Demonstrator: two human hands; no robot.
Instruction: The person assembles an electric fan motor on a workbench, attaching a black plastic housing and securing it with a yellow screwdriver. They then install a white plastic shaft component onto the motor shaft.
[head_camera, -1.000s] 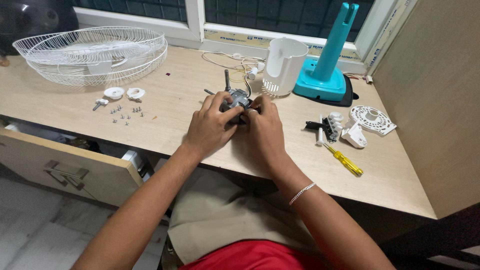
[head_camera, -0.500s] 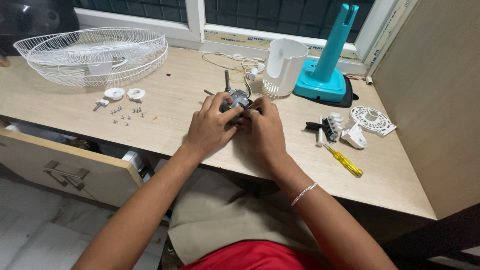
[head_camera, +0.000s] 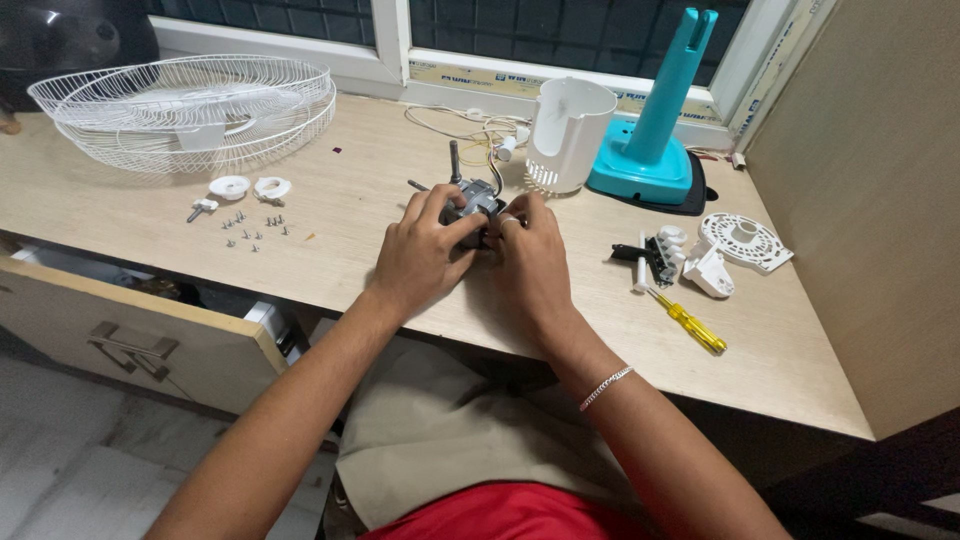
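We see both hands closed around a small grey fan motor (head_camera: 472, 203) near the middle of the bench (head_camera: 350, 250). The left hand (head_camera: 420, 255) curls its fingers over the motor's left side, gripping it; the right hand (head_camera: 528, 262) wraps the right side, fingers bent tight against it. The motor's shaft sticks up at 12 o'clock from the hands. At 10 o'clock lie small screws (head_camera: 252, 230) and two white caps (head_camera: 250, 187), with a white wire fan guard (head_camera: 185, 105) beyond. At 1 o'clock stand a white housing (head_camera: 565, 130) and a teal fan stand (head_camera: 650, 120); at 3 o'clock rests a yellow screwdriver (head_camera: 690, 325)
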